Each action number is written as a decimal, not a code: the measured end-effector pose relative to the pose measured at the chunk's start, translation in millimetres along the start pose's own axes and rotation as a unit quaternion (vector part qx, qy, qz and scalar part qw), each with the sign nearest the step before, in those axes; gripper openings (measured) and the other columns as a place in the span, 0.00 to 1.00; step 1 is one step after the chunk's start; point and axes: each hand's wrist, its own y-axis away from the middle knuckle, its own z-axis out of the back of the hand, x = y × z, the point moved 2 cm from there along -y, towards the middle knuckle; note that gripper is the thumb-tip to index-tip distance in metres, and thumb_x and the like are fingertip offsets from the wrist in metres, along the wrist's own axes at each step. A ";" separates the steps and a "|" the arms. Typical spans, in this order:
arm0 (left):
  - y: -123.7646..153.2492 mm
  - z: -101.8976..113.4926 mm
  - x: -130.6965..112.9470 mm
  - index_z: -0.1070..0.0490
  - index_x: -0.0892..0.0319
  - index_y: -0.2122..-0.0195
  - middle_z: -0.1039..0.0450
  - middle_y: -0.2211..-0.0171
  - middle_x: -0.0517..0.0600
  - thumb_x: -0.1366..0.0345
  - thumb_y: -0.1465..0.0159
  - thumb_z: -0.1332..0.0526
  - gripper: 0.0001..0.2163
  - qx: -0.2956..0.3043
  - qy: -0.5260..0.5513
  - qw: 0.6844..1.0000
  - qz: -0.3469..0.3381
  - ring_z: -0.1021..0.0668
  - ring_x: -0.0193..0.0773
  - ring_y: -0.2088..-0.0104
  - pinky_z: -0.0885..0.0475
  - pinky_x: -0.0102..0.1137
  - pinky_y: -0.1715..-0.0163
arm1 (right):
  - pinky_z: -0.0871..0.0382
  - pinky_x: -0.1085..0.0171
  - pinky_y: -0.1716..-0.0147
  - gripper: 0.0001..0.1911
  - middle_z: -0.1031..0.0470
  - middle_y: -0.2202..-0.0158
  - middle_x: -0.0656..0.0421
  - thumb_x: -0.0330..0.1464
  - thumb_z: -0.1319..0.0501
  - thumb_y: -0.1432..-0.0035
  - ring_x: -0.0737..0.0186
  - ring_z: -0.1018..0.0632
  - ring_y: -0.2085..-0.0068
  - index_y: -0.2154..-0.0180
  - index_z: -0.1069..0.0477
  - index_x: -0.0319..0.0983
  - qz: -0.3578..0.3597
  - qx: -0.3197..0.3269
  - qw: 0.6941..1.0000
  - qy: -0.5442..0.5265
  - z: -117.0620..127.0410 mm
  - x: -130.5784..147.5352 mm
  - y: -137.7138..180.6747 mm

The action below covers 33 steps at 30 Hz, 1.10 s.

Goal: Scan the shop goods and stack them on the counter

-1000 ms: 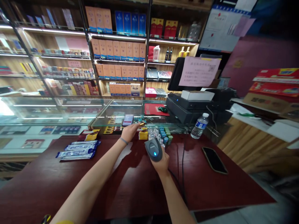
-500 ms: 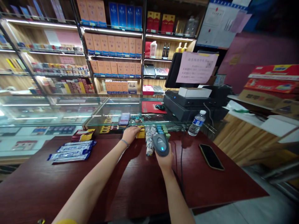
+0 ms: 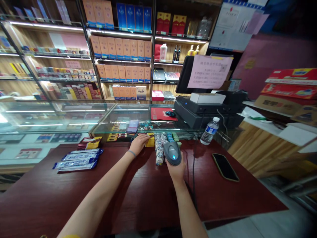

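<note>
My right hand is wrapped round the handle of a dark grey barcode scanner, whose blue light glows on top. Just left of the scanner stand several small silver-capped jars in rows. Partly hidden behind it are similar containers with blue and green tops. My left hand, with a grey band at the wrist, lies palm down with fingers stretched out. Its fingertips reach the left edge of a stack of small yellow packs; whether they press on it I cannot tell.
Blue-and-white long packets and red-and-yellow boxes lie at left on the dark red table. At right are a water bottle, a phone and a hanging cable. A glass counter borders the back.
The view has shifted slightly. My left hand stays beside the yellow packs, its fingers a little more visible. The scanner remains in my right hand over the jars, nearly unmoved.
</note>
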 end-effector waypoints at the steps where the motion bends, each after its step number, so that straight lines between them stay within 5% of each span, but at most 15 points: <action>1: 4.5 5.1 0.3 0.27 0.55 0.44 0.25 0.46 0.54 0.68 0.31 0.46 0.16 -0.011 0.004 1.000 -0.001 0.25 0.43 0.44 0.31 0.43 0.40 | 0.26 0.63 0.74 0.21 0.20 0.71 0.54 0.42 0.34 0.48 0.55 0.19 0.74 0.56 0.31 0.39 0.004 0.000 1.000 0.005 -0.7 -1.0 0.9; 7: 56.0 61.7 17.0 0.29 0.53 0.42 0.28 0.44 0.55 0.64 0.30 0.45 0.16 -0.091 -0.028 0.994 0.056 0.27 0.43 0.43 0.32 0.44 0.40 | 0.26 0.60 0.74 0.25 0.20 0.71 0.50 0.45 0.34 0.49 0.50 0.18 0.73 0.54 0.30 0.35 0.019 0.009 1.000 0.021 -5.9 2.7 8.8; 14: 141.9 148.8 70.7 0.28 0.54 0.45 0.28 0.46 0.57 0.63 0.31 0.44 0.15 -0.161 -0.122 0.966 0.158 0.27 0.46 0.44 0.31 0.45 0.42 | 0.26 0.60 0.73 0.25 0.20 0.70 0.50 0.45 0.35 0.47 0.50 0.19 0.73 0.53 0.29 0.35 0.072 0.061 0.995 0.010 -18.8 20.1 19.9; 18: 175.0 179.2 98.4 0.28 0.55 0.45 0.29 0.46 0.57 0.65 0.32 0.44 0.16 -0.152 -0.166 0.952 0.208 0.28 0.48 0.44 0.32 0.45 0.41 | 0.24 0.59 0.71 0.25 0.19 0.68 0.50 0.44 0.35 0.47 0.50 0.18 0.71 0.53 0.29 0.35 0.123 0.068 0.990 0.006 -31.9 31.9 27.4; 24: 191.0 189.5 133.2 0.29 0.54 0.43 0.33 0.41 0.57 0.71 0.36 0.44 0.20 -0.094 -0.190 0.947 0.243 0.32 0.49 0.39 0.35 0.46 0.38 | 0.26 0.60 0.72 0.20 0.20 0.71 0.53 0.40 0.37 0.46 0.51 0.19 0.72 0.54 0.29 0.37 0.160 0.149 0.976 0.001 -48.2 51.5 43.0; 33: 175.4 179.6 159.0 0.31 0.54 0.41 0.33 0.40 0.58 0.75 0.39 0.45 0.25 -0.001 -0.210 0.947 0.245 0.36 0.52 0.37 0.38 0.52 0.38 | 0.28 0.62 0.76 0.18 0.20 0.73 0.55 0.32 0.42 0.46 0.55 0.21 0.77 0.52 0.31 0.37 0.269 0.216 0.938 0.021 -57.6 65.5 58.9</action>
